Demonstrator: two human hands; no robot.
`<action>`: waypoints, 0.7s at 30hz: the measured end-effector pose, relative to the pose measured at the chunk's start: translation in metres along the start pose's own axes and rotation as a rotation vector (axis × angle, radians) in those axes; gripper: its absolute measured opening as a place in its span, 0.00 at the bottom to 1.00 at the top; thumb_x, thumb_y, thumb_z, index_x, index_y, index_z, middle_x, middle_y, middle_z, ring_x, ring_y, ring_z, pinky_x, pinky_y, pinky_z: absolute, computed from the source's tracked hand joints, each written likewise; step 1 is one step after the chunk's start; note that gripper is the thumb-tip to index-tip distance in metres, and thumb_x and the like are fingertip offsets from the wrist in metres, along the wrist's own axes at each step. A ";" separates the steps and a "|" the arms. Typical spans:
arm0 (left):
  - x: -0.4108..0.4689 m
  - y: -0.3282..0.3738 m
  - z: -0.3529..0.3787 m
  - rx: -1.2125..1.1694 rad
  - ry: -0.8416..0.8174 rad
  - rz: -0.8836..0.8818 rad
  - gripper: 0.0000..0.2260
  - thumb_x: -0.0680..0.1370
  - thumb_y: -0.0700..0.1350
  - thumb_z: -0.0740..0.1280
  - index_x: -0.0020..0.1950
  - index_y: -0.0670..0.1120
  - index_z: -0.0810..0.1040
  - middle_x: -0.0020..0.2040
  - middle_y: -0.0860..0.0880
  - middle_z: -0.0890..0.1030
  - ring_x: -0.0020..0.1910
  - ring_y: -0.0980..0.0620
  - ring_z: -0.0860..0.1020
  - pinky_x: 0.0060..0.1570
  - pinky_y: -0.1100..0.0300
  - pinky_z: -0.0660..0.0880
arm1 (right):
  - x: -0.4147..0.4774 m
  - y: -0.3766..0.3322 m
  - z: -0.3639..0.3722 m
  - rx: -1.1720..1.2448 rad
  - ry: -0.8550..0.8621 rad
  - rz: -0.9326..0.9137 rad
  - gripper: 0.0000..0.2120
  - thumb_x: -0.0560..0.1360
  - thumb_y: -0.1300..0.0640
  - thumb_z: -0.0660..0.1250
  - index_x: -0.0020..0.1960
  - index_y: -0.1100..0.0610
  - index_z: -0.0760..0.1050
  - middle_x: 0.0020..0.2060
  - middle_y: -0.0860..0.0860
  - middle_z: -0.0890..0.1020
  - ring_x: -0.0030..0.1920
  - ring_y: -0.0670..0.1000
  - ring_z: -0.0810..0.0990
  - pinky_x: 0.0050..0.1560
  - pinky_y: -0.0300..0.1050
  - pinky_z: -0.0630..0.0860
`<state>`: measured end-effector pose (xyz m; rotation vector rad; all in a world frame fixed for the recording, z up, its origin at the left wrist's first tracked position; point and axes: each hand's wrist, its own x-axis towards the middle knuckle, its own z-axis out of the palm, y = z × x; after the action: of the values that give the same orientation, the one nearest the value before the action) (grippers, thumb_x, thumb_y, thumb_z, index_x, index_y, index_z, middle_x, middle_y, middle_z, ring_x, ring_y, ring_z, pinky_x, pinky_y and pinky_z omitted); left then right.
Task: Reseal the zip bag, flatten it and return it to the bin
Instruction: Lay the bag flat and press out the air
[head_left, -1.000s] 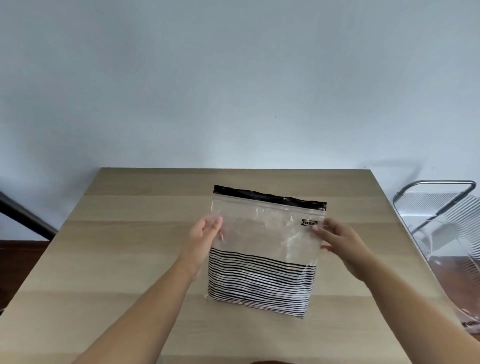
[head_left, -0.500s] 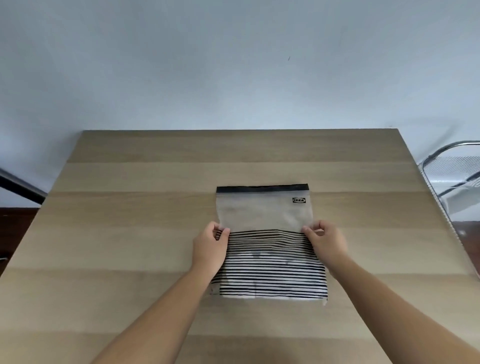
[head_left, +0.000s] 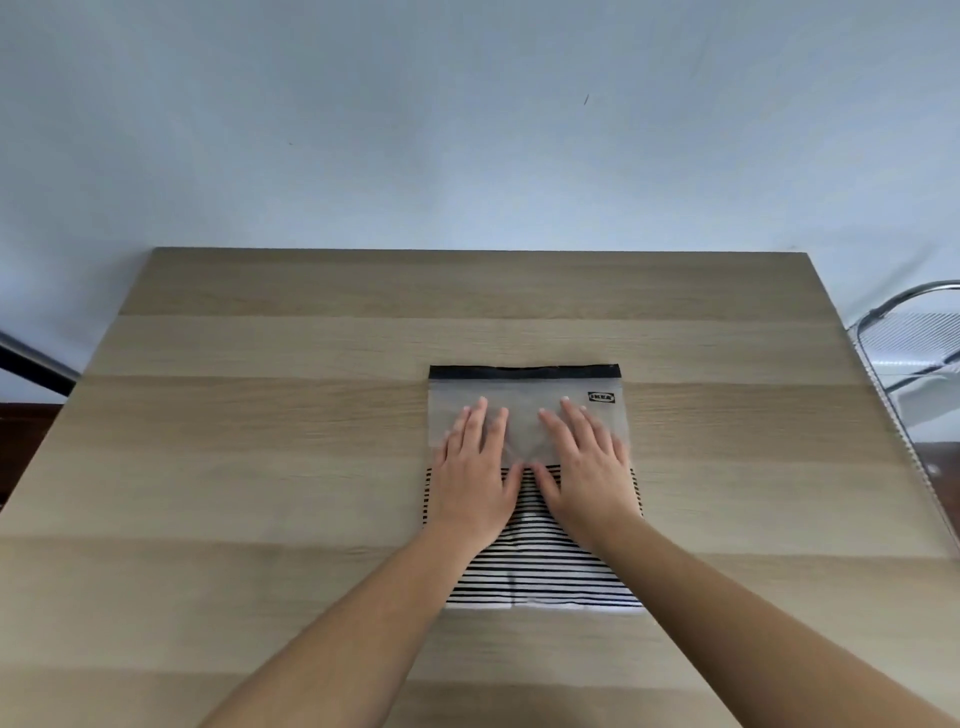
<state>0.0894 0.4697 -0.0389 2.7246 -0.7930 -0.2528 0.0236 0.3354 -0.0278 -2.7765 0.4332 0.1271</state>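
Observation:
The zip bag (head_left: 524, 387) lies flat on the wooden table (head_left: 260, 467), its black zip strip on the far edge and black-and-white stripes on its near half. My left hand (head_left: 475, 467) rests palm down on the bag's left part, fingers spread and pointing away from me. My right hand (head_left: 584, 462) presses flat on the right part, its thumb close to the left thumb. Both hands cover the bag's middle. No bin is in view.
A metal-framed chair (head_left: 914, 343) stands beyond the table's right edge. A dark bar (head_left: 31, 364) runs off at the far left. A pale wall rises behind the table's far edge.
The bag went from being held upright to lying flat on the table. My hands let go of its side edges and now lie spread on top of it.

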 end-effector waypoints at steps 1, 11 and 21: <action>0.001 -0.004 0.005 0.009 -0.005 0.008 0.27 0.79 0.58 0.51 0.76 0.52 0.50 0.78 0.48 0.51 0.76 0.49 0.49 0.73 0.51 0.47 | 0.000 0.002 0.005 -0.033 -0.006 -0.015 0.28 0.77 0.40 0.48 0.75 0.45 0.48 0.78 0.49 0.50 0.77 0.51 0.46 0.74 0.51 0.45; -0.003 -0.010 0.016 0.033 0.079 0.029 0.26 0.78 0.59 0.42 0.76 0.55 0.46 0.78 0.50 0.52 0.76 0.52 0.49 0.72 0.53 0.43 | -0.002 0.007 0.020 -0.085 0.061 -0.005 0.30 0.76 0.38 0.41 0.76 0.43 0.40 0.77 0.48 0.44 0.76 0.48 0.36 0.75 0.52 0.36; 0.001 -0.010 0.021 0.065 0.079 0.011 0.26 0.78 0.59 0.41 0.75 0.56 0.42 0.78 0.51 0.47 0.74 0.56 0.40 0.71 0.54 0.39 | 0.002 0.008 0.023 -0.080 0.037 0.024 0.30 0.75 0.38 0.37 0.74 0.44 0.33 0.75 0.45 0.37 0.76 0.49 0.35 0.75 0.54 0.37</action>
<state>0.0900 0.4723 -0.0616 2.7706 -0.8070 -0.1175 0.0224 0.3354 -0.0521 -2.8572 0.4813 0.1005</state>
